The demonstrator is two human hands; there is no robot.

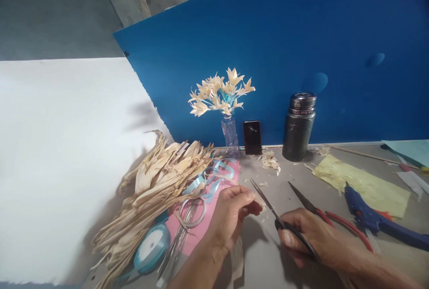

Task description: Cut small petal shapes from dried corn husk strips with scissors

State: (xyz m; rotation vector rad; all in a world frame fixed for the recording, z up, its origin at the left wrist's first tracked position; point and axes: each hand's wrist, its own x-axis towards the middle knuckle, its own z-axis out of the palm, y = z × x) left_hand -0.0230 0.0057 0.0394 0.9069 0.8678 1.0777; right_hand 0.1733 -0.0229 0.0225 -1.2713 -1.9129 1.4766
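Observation:
My right hand (310, 237) is closed round the black handles of a pair of scissors (268, 204), blades pointing up and left toward my left hand. My left hand (231, 215) pinches a thin pale strip of dried husk (238, 253) that hangs down below the fingers. The scissor tips lie just right of my left fingertips. A heap of dried corn husks (154, 190) lies to the left of my left hand.
Light-blue ribbon (214, 175), a ribbon spool (152, 246) and thin wires (177, 244) lie on pink paper (201, 228). At the blue board stand a vase of husk flowers (223, 94), a phone (252, 137) and a dark flask (299, 125). Red-handled pliers (330, 217), a blue glue gun (372, 217) and yellow paper (365, 184) lie right.

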